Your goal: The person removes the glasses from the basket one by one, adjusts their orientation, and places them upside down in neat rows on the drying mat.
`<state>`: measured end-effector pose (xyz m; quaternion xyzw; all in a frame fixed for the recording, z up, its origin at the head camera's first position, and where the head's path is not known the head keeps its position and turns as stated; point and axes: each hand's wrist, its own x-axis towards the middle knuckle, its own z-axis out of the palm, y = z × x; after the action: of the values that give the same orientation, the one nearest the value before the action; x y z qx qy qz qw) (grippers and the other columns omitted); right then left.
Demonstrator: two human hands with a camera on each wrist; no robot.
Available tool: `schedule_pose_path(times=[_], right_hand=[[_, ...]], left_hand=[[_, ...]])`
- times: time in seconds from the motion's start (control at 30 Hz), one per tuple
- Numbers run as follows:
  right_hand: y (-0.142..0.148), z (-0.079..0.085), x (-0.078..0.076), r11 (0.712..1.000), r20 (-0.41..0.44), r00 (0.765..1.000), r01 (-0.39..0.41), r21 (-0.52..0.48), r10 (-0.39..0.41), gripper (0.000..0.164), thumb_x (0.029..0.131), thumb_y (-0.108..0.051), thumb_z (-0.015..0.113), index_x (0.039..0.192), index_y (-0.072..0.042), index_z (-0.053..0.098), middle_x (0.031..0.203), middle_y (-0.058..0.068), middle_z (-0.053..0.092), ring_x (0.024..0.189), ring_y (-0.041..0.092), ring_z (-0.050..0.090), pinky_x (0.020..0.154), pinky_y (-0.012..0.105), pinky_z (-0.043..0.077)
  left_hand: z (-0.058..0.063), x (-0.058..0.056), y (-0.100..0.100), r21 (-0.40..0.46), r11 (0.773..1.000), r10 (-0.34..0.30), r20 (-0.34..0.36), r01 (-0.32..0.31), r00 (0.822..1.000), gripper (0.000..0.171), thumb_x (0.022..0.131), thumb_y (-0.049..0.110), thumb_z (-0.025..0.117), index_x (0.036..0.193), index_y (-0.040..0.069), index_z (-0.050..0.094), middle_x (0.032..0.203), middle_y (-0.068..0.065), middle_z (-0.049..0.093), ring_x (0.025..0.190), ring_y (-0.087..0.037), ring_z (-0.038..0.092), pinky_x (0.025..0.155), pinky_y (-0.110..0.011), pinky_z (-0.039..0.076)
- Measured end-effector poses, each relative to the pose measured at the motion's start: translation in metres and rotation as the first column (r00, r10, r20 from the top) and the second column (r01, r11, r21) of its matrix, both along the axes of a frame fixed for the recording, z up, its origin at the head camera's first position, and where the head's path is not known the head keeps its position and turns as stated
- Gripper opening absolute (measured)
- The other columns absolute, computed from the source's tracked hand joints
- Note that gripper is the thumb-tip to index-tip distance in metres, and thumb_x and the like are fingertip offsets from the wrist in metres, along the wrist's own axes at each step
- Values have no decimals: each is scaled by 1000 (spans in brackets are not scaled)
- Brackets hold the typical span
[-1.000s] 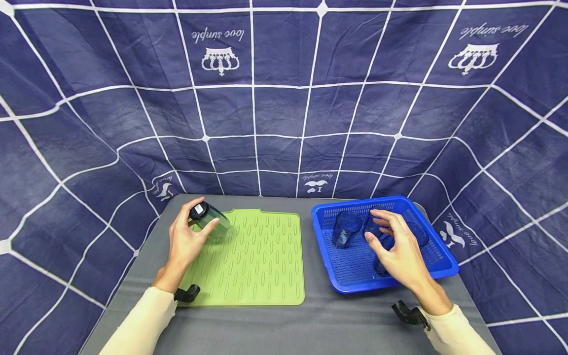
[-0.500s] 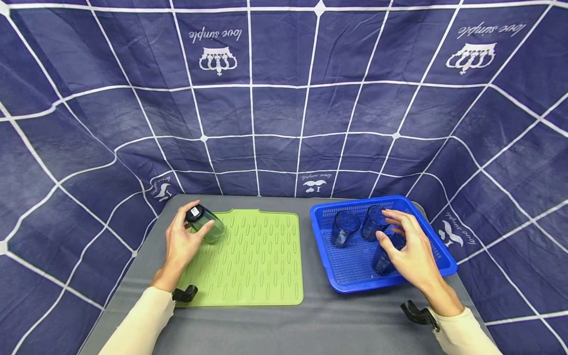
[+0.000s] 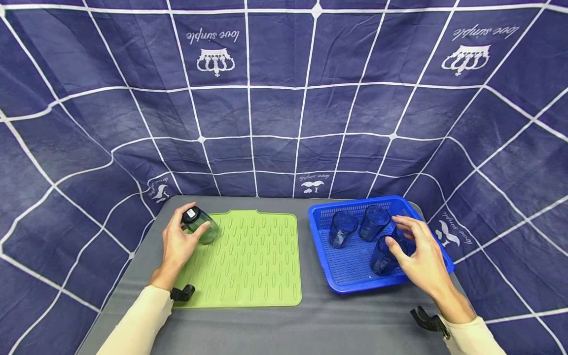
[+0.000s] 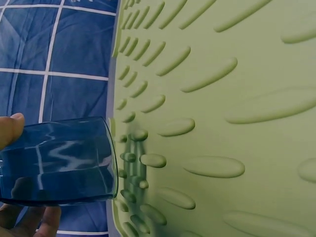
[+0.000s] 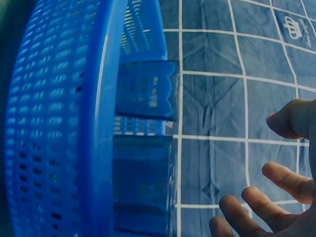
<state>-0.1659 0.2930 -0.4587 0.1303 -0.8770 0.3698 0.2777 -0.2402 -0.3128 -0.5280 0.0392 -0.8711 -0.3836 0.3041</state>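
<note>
Glass (image 3: 201,220) at ribbed mat (image 3: 250,261): uneven release risks tipping

The left hand (image 3: 178,244) grips it upside down at the mat's far-left corner; whether the rim touches, I cannot tell. Released off-level, it could topple. The right hand (image 3: 421,256), fingers parted, holding nothing, is near a blue glass (image 3: 381,259) in the basket (image 3: 372,286); a careless sweep could knock that over.

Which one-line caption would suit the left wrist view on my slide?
The left fingers hold a see-through blue glass, its rim facing a green mat with raised ridges.
</note>
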Motion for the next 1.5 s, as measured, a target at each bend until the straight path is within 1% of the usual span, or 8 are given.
schedule_pose_path(times=[0.2, 0.53, 0.7, 0.83, 0.93, 1.07, 1.27, 1.5], right_hand=[[7, -7, 4, 999, -11, 1000, 19, 26, -18, 59, 92, -1, 92, 148, -3, 74, 146, 19, 74, 129, -13, 56, 110, -2, 36], [14, -20, 13, 994, 4, 998, 61, 86, -62, 63, 89, -9, 95, 148, -5, 74, 145, 21, 73, 124, 4, 58, 107, 0, 33], [16, -24, 15, 990, 28, 996, 82, 115, -86, 68, 87, -15, 98, 150, -8, 72, 148, 22, 71, 124, 22, 62, 106, 8, 34], [18, -28, 17, 988, 39, 995, 82, 128, -88, 72, 86, -18, 99, 151, -8, 72, 149, 23, 69, 130, 37, 64, 109, 10, 31], [19, -31, 17, 987, 35, 995, 86, 138, -91, 73, 83, -18, 101, 150, -7, 72, 147, 24, 69, 130, 38, 63, 109, 16, 35], [20, -34, 18, 984, 18, 995, 99, 152, -103, 75, 80, -17, 102, 148, -7, 73, 143, 22, 71, 120, 28, 61, 101, 28, 42], [21, -36, 17, 987, 41, 994, 99, 130, -105, 74, 80, -14, 104, 148, -7, 74, 141, 22, 69, 116, 26, 62, 98, 1, 43], [18, -44, 18, 987, 84, 991, 95, 133, -106, 74, 80, -13, 105, 147, -5, 73, 136, 24, 65, 114, 35, 65, 87, -3, 46]], left_hand=[[-4, -3, -2, -21, 1000, 4, 2, -4, 1000, 73, 91, 13, 102, 157, 19, 70, 144, -21, 79, 119, -38, 76, 93, -20, 48], [-7, -6, 0, -27, 1000, 14, 24, -14, 1000, 74, 90, 13, 102, 156, 20, 71, 138, -24, 78, 112, -39, 73, 91, -26, 46], [-10, -8, 0, -35, 999, 16, 16, -15, 1000, 74, 89, 13, 103, 155, 20, 72, 139, -23, 79, 113, -40, 75, 91, -29, 47], [-11, -10, 1, -34, 999, 16, 23, -15, 1000, 74, 89, 13, 103, 155, 21, 71, 139, -23, 79, 116, -42, 75, 92, -31, 48], [-11, -11, 1, -37, 999, 19, 32, -18, 999, 74, 89, 13, 103, 155, 21, 71, 138, -23, 79, 113, -40, 74, 91, -31, 46], [-12, -13, 2, -40, 999, 18, 44, -16, 999, 74, 89, 13, 103, 156, 22, 71, 136, -23, 79, 108, -39, 72, 89, -32, 45], [-14, -15, 3, -39, 999, 20, 53, -18, 998, 75, 90, 14, 103, 157, 23, 70, 135, -23, 78, 105, -39, 70, 88, -34, 44], [-17, -16, 2, -68, 998, 8, 22, -7, 1000, 76, 88, 11, 104, 156, 20, 71, 127, -24, 78, 94, -36, 64, 84, -39, 43]])
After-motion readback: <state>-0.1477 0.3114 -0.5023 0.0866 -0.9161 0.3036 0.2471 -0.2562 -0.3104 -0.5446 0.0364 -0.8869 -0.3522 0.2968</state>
